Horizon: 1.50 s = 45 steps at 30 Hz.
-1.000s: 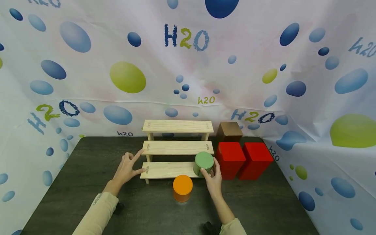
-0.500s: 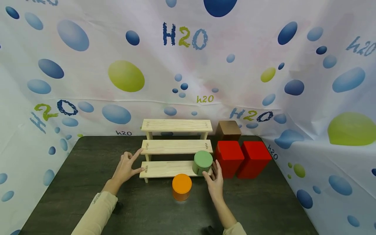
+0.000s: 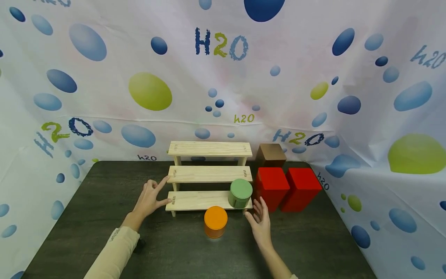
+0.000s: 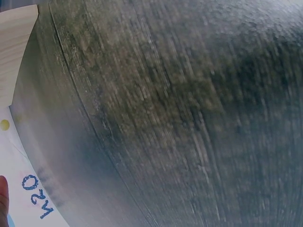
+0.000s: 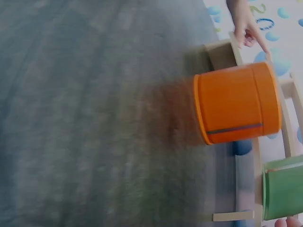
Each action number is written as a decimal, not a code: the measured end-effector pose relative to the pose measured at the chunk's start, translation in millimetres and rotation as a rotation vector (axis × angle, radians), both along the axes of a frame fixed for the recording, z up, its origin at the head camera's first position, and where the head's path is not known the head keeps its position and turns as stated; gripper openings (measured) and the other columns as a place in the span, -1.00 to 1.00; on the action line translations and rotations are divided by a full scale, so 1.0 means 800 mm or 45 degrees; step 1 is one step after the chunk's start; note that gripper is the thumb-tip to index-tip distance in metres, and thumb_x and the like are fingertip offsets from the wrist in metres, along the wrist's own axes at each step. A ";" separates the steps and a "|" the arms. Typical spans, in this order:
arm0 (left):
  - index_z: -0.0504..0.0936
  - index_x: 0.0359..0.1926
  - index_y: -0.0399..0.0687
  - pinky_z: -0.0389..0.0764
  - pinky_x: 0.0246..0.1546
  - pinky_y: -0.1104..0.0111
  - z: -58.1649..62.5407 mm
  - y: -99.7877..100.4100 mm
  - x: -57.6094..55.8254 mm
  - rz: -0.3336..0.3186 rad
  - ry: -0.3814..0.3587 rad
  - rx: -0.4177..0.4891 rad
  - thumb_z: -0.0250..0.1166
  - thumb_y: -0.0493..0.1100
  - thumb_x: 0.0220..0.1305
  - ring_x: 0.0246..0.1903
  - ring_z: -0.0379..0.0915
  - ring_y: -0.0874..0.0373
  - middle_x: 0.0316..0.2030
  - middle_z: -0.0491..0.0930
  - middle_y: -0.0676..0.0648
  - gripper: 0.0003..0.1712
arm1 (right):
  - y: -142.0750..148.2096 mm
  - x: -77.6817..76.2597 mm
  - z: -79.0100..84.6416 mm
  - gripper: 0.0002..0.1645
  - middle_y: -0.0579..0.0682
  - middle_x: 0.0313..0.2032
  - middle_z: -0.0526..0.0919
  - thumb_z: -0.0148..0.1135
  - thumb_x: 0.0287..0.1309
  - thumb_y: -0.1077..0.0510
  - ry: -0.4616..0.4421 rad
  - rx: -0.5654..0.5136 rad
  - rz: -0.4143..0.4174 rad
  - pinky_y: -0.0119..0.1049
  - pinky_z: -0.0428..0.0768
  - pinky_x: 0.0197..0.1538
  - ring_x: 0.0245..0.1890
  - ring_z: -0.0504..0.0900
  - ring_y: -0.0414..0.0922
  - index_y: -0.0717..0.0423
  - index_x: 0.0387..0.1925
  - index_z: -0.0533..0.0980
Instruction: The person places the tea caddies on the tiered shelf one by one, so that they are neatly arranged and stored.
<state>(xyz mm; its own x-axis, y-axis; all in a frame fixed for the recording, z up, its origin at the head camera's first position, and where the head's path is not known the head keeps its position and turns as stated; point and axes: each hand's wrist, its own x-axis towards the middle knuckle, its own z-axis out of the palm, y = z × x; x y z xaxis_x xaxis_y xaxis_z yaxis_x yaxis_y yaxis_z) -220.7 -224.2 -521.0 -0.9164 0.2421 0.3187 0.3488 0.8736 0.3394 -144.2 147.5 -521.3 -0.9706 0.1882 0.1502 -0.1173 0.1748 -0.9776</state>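
A three-step wooden shelf (image 3: 198, 200) stands at the back of the dark table. On the right end of its lowest step sits a green round canister (image 3: 240, 190), upright. My right hand (image 3: 261, 224) is just in front of and to the right of it, fingers loosely spread and holding nothing. At the shelf's left side, my left hand (image 3: 147, 200) reaches its index finger to the middle step and its thumb to the lowest one. An orange round canister (image 3: 215, 223) is upright on the table before the shelf; the right wrist view shows its side, with the green one beyond.
Two red boxes (image 3: 273, 186) stand side by side right of the shelf, near my right hand. Behind them is a brown box (image 3: 271, 155). A white curtain (image 3: 223, 85) with coloured dots hangs behind the table (image 3: 188, 254) and along its sides.
My right hand has let go of the green canister and drawn back toward the lower right. The canister stays on the lowest step. My left hand keeps its place at the shelf.
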 end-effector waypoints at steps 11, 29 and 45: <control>0.11 0.37 0.13 0.12 -0.45 0.27 0.002 0.001 0.000 -0.007 0.018 -0.015 0.46 0.04 -0.14 -0.39 0.02 0.02 -0.35 0.09 -0.11 0.04 | -0.004 0.020 -0.008 -0.18 0.27 0.15 0.32 0.23 0.11 0.20 -0.111 0.120 0.117 0.15 0.31 0.08 0.13 0.31 0.16 0.23 0.32 0.05; 0.10 0.37 0.13 0.11 -0.45 0.28 0.003 0.000 0.000 0.007 -0.027 -0.026 0.44 0.03 -0.09 -0.39 0.02 0.02 -0.35 0.09 -0.12 0.02 | -0.023 0.016 -0.026 -0.14 0.30 0.23 0.21 0.30 0.02 0.27 -0.116 0.102 0.488 0.26 0.15 0.13 0.21 0.20 0.24 0.23 0.31 0.09; 0.11 0.37 0.10 0.13 -0.46 0.28 0.000 0.001 0.002 0.025 -0.078 -0.016 0.43 0.03 -0.07 -0.38 0.03 0.02 -0.33 0.11 -0.12 0.00 | -0.047 0.007 -0.038 -0.09 0.27 0.24 0.21 0.34 -0.01 0.18 -0.066 0.094 0.624 0.24 0.17 0.13 0.22 0.19 0.21 0.24 0.32 0.08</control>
